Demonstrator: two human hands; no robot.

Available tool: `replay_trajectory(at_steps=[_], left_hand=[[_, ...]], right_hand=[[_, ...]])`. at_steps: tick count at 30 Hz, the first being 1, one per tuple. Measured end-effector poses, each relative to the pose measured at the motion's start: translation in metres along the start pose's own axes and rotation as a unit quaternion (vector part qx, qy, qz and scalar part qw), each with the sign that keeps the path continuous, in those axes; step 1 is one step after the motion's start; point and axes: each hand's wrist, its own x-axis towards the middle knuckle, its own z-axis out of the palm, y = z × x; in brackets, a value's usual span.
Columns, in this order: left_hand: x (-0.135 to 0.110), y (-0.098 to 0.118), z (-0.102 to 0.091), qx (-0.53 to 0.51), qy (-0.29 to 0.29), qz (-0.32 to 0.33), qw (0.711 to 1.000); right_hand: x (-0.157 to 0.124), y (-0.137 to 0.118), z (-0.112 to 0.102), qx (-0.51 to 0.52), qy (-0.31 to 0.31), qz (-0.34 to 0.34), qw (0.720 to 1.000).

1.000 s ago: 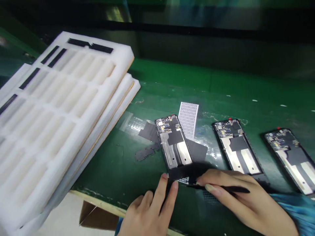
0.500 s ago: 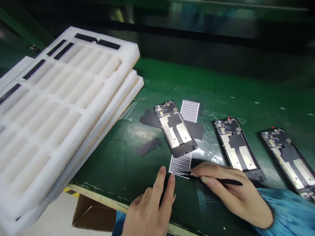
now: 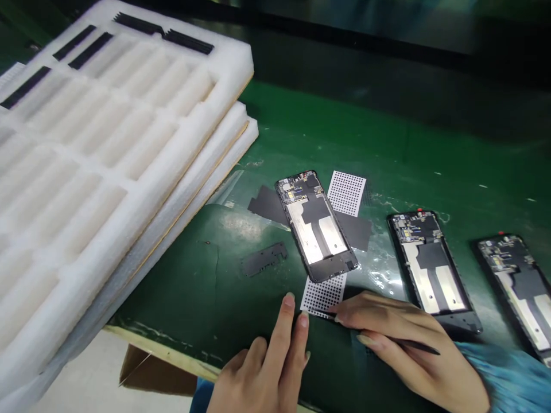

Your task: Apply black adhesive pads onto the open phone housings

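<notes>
Phone (image 3: pixel 317 225) lies open-backed on the dotted sheet (image 3: pixel 322 295), just beyond both hands. Left hand (image 3: pixel 262 367) rests two straight fingers at the sheet's near edge, holding nothing. Right hand (image 3: pixel 404 344) pinches a thin black tool (image 3: pixel 413 345), tip at the sheet. Judged step: working that sheet, which wants a fine tip. Foam trays (image 3: pixel 129 137), left of the phone, hold black strips (image 3: pixel 163 34) in a few far slots.

White foam trays (image 3: pixel 107 132), glossy green mat (image 3: pixel 301 132), perforated sheet (image 3: pixel 346 192)
</notes>
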Motion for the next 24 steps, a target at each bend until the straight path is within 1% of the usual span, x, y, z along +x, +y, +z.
replay_trajectory(at_steps=[4, 9, 12, 15, 17, 19, 21, 24], left_hand=[[0.002, -0.001, -0.001, 0.001, 0.007, 0.002, 1.000], [0.004, -0.003, -0.003, -0.015, 0.000, -0.003, 1.000], [0.003, -0.004, -0.003, -0.018, -0.003, 0.001, 1.000], [0.003, -0.005, -0.002, -0.030, -0.007, 0.005, 1.000], [0.003, -0.006, -0.001, -0.036, -0.002, 0.007, 0.999], [0.003, -0.006, 0.000, -0.041, 0.008, 0.006, 0.999], [0.003, -0.007, 0.000, -0.044, 0.011, 0.002, 0.999], [0.004, -0.010, -0.002, -0.064, 0.005, -0.009, 0.998]], right_hand=[[0.006, -0.009, -0.004, -0.033, -0.042, -0.022, 0.998], [0.017, -0.017, -0.010, -0.040, -0.097, 0.015, 0.994], [0.025, -0.017, -0.015, -0.035, -0.104, 0.038, 0.993], [0.029, -0.014, -0.017, -0.040, -0.095, 0.052, 0.993], [0.029, -0.013, -0.016, -0.034, -0.094, 0.031, 0.995], [0.026, -0.011, -0.012, -0.023, -0.100, -0.016, 0.995], [0.019, -0.010, -0.009, -0.034, -0.108, -0.058, 0.992], [0.013, -0.007, -0.013, -0.061, -0.122, -0.093, 0.986]])
